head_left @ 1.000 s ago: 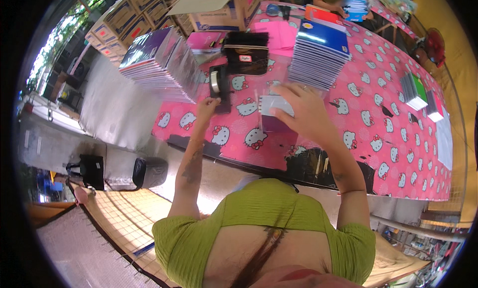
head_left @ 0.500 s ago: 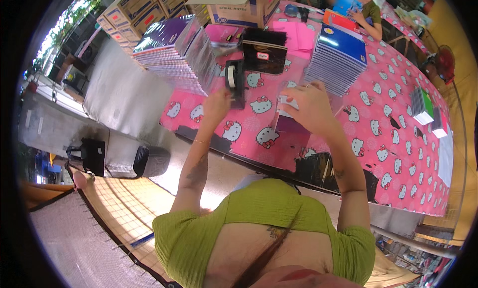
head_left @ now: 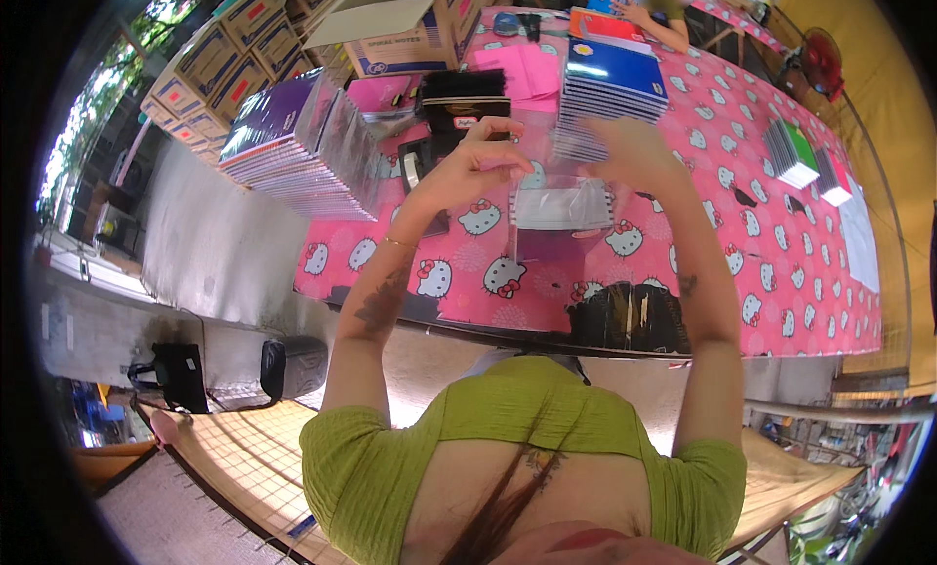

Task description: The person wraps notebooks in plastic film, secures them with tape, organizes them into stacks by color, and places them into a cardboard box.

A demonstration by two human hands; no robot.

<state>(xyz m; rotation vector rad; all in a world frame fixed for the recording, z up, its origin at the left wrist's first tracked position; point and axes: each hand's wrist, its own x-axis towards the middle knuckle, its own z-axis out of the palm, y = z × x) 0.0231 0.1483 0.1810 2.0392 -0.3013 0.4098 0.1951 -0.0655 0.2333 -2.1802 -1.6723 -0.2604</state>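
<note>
A purple notebook point(head_left: 556, 245) in clear plastic wrap lies flat in front of me, its upper part whitish under the glossy film. My left hand point(head_left: 473, 170) hovers over the notebook's far left corner, fingers bent and apart, with nothing visible in them. Partly behind that wrist stands a black tape dispenser point(head_left: 412, 167) with a pale roll. Above the notebook's far right corner is my right hand point(head_left: 639, 160); its fingers are smeared by motion, so whether they hold anything is unclear. Just beyond it rises a stack of blue spiral notebooks point(head_left: 615, 77).
Wrapped purple notebooks point(head_left: 293, 150) form a tall stack at left. Behind are an open carton point(head_left: 390, 48), a black tray point(head_left: 459, 101) and pink sheets point(head_left: 517, 72). Green notebooks point(head_left: 793, 153) stand far right. Another person's arm point(head_left: 664, 28) shows across the patterned pink table point(head_left: 722, 272).
My left hand has left the tape dispenser and moved right to the wrapped notebook. My right hand has lifted off the notebook and shifted rightward. The view has also turned.
</note>
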